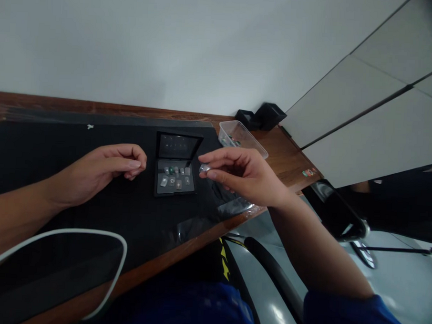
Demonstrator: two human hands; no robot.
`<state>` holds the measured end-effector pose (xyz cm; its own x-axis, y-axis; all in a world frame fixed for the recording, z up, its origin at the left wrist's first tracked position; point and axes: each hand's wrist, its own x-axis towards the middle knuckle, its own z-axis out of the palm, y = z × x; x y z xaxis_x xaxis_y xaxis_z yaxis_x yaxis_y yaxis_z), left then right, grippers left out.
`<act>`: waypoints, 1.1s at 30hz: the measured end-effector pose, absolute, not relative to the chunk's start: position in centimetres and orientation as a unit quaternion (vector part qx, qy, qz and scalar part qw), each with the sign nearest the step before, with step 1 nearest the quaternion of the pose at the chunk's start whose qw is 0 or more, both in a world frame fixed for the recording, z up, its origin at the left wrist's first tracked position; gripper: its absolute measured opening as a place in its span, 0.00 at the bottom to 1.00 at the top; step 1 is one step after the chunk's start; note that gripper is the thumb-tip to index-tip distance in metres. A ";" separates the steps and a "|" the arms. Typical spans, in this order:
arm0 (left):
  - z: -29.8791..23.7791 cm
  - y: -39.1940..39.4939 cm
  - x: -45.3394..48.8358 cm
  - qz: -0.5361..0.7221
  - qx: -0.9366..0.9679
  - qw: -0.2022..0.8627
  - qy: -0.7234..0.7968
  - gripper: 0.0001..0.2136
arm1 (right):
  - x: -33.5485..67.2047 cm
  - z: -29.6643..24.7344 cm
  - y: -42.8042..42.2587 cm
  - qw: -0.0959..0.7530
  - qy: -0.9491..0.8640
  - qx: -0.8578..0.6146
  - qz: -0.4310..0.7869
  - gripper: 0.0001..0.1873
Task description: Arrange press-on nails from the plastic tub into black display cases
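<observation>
A black case (pixel 175 193) stands with its lid up on the dark mat, between my hands. Two rows of small decorated press-on nails (pixel 178 184) lie inside it, mostly pale and silvery, one green. My right hand (pixel 244 175) is just right of the case, thumb and fingertips pinching a small shiny, clear-silver piece (pixel 204 167). Its exact kind is too small to tell. Left of the case hovers my left hand (pixel 108 169), fingers curled and thumb pressed to the index finger. Whatever may be inside that pinch is hidden.
A clear plastic tub (pixel 244 134) with small pieces sits behind my right hand. Black boxes (pixel 263 116) stand by the wall. A white cable (pixel 91 231) loops across the front left. A small white piece (pixel 90 126) lies on the mat (pixel 52 145). A black chair (pixel 335 210) is at right.
</observation>
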<state>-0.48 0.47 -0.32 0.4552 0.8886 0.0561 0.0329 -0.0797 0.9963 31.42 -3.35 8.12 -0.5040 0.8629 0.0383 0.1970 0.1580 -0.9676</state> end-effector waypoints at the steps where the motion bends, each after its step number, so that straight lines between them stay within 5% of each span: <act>1: -0.3 0.5 -0.5 0.373 0.633 0.572 0.365 0.08 | 31.7 8.1 -3.2 0.313 -0.699 -0.388 0.513 0.15; 8: -0.3 0.6 -0.3 0.371 0.637 0.566 0.370 0.06 | 32.5 7.5 -0.5 0.204 -0.762 -0.304 0.534 0.07; 16: -0.5 0.6 -0.7 0.361 0.640 0.567 0.372 0.06 | 31.5 4.9 2.2 0.077 -0.850 -0.308 0.421 0.10; 33: -0.2 0.5 -0.3 0.368 0.642 0.562 0.370 0.06 | 32.4 4.4 1.6 0.197 -0.789 -0.359 0.458 0.15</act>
